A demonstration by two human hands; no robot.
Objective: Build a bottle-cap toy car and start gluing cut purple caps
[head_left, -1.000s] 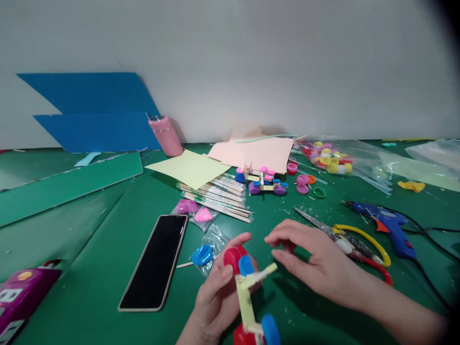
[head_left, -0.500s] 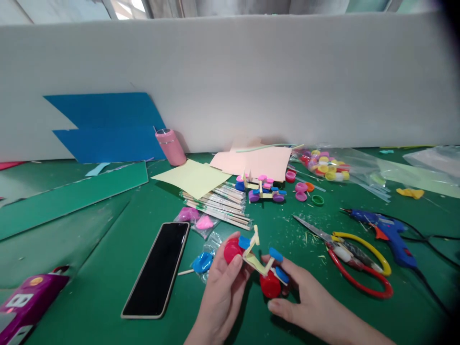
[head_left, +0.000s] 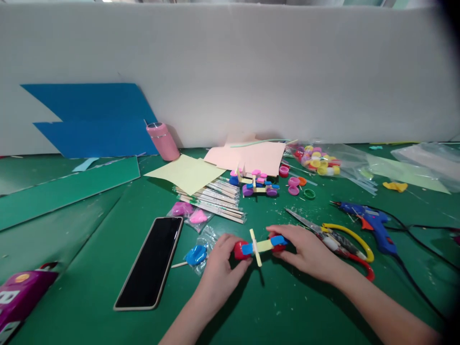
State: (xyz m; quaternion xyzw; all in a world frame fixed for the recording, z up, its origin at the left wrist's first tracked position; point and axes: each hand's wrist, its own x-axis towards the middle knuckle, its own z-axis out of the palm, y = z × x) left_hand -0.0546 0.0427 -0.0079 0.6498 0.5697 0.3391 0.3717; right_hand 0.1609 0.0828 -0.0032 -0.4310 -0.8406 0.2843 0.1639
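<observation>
Over the green tabletop (head_left: 273, 316), near the front, two hands have a little toy (head_left: 265, 246) between them. The left hand (head_left: 219, 268) has its fingers around the red wheel at one end, with a blue bit on top. The right hand (head_left: 305, 251) has its fingers around the red wheel at the other end, next to more blue. In the middle is a pale yellow stick, and a thin yellow bar goes across it. I cannot tell if the wheels touch the tabletop.

To the left of the left hand is a blue lump (head_left: 196, 255) on a clear bag, and past that lies a black phone (head_left: 149, 263). Just beside the right hand are big scissors (head_left: 338, 242) with red and yellow handles, and a blue glue gun (head_left: 375, 223) is on their far side. Behind the hands are more little toys (head_left: 259, 188), by a pink sheet (head_left: 251, 157).
</observation>
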